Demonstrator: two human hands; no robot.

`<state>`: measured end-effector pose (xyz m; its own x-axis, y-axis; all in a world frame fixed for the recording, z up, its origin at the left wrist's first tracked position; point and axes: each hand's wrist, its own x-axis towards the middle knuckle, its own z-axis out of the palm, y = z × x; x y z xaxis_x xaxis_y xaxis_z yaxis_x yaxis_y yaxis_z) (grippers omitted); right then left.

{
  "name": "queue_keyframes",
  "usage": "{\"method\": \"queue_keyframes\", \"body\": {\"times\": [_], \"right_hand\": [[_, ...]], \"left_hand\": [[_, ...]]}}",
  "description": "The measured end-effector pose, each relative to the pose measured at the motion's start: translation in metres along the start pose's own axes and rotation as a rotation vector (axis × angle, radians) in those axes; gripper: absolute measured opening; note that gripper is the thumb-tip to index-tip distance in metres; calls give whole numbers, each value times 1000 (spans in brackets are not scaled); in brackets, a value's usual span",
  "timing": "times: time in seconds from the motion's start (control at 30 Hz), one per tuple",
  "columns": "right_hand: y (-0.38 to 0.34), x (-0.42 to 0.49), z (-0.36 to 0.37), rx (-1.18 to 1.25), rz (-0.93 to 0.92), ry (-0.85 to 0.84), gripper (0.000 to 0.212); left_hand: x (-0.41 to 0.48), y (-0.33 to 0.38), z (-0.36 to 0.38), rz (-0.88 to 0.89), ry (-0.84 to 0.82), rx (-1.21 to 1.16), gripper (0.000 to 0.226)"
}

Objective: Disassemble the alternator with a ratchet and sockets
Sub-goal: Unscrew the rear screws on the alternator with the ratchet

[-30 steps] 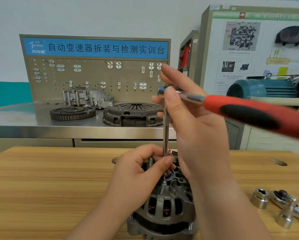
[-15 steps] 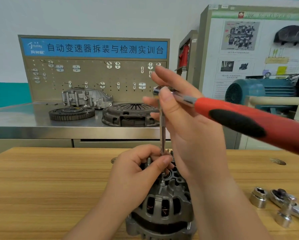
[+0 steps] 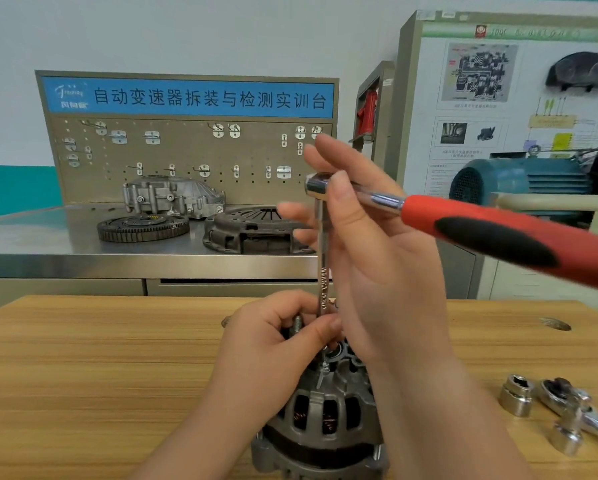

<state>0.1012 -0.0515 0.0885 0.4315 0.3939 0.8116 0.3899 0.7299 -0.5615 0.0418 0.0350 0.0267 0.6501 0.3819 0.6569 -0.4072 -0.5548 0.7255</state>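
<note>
The alternator (image 3: 325, 424) stands on the wooden table (image 3: 83, 375) at the bottom centre of the view, its axis upright. Its slotted grey housing faces the camera, and copper windings show through the slots. A slim extension bar (image 3: 322, 268) rises straight up from the alternator's top face, its long axis vertical. The bar's upper end meets the chrome head of the ratchet (image 3: 491, 237). The ratchet's red and black handle runs from that head out to the right, sloping slightly downward and toward the camera, nearly at a right angle to the bar. The left hand (image 3: 276, 348) is curled over the top of the alternator, thumb and forefinger pinching the lower end of the extension bar beside a threaded stud (image 3: 297, 323). The right hand (image 3: 373, 251) holds the ratchet at its head, the thumb laid across the chrome neck and the longer fingers reaching behind, the index finger stretched upward. On the table to the right a socket (image 3: 517, 396) stands just beside a second ratchet (image 3: 574, 407). On the steel bench (image 3: 48, 251) behind lie a flywheel (image 3: 141, 227) and a clutch pressure plate (image 3: 252, 233).
</note>
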Motion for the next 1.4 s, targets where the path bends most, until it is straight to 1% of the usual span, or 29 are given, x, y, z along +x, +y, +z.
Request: {"method": "queue_keyframes", "body": {"times": [0.07,0.1,0.17,0.2,0.23,0.3,0.33,0.4,0.47,0.53,0.57,0.63,0.7,0.77,0.83,0.87,0.9,0.97,1.0,1.07,1.13,1.2,1.23,1.27,1.33,1.4], "right_hand": [[1,0,-1,126,83,17,23],[1,0,-3,164,120,29,28],[0,1,-6,177,167,62,42],[-1,1,-7,167,175,77,45],[-1,1,-7,148,175,86,42],[0,1,-6,68,129,82,27],[-1,1,-5,10,85,76,21],[-1,1,-3,-54,25,21,24],[-1,0,0,12,45,-35,26],[0,0,0,126,97,-29,26],[1,0,0,177,134,-22,29],[0,0,-3,238,200,0,42],[-2,0,-5,232,229,37,49],[-2,0,-6,188,219,57,45],[-1,0,-4,108,161,73,30],[-1,0,-3,59,122,82,22],[-1,-1,-2,12,79,90,21],[-2,-1,-2,-41,17,88,24],[-2,-2,-2,-37,11,77,25],[-2,-1,-1,47,53,55,26],[-2,-1,-1,161,130,63,29],[-1,0,-2,176,159,110,38],[-1,0,-3,148,151,138,40],[0,1,-4,101,132,157,37],[0,1,-5,-31,62,171,22],[1,-1,-6,-118,-4,154,22]], "left_hand": [[0,0,0,12,-5,14,15],[0,-1,-1,20,-15,11,16],[-1,-2,-2,31,-53,-15,16],[-1,-2,-2,31,-73,-36,19],[-1,-3,-2,31,-83,-44,18],[0,-4,-3,38,-83,-9,11],[0,-5,-2,37,-75,14,11],[0,-5,-2,27,-60,29,11],[0,-6,-2,35,-33,47,17],[0,-7,-1,31,-3,44,11],[0,-7,-1,28,2,30,8],[0,-7,-1,45,-17,14,9],[-2,-6,-1,77,-65,-1,10],[-2,-5,-2,85,-90,-14,15],[-1,-4,-2,79,-72,26,11],[-1,-4,-2,74,-59,50,13],[0,-4,-3,66,-49,66,18],[-1,-4,-2,43,-33,75,25],[-1,-3,-2,37,-23,70,23],[-2,-2,-1,30,-8,41,11],[-2,-2,0,30,-1,7,12],[-3,-1,0,41,-21,0,13],[-4,-1,0,44,-34,3,12],[-4,0,0,45,-40,4,13],[-4,-2,0,37,-47,27,17],[-3,-3,0,32,-38,62,26]]}}
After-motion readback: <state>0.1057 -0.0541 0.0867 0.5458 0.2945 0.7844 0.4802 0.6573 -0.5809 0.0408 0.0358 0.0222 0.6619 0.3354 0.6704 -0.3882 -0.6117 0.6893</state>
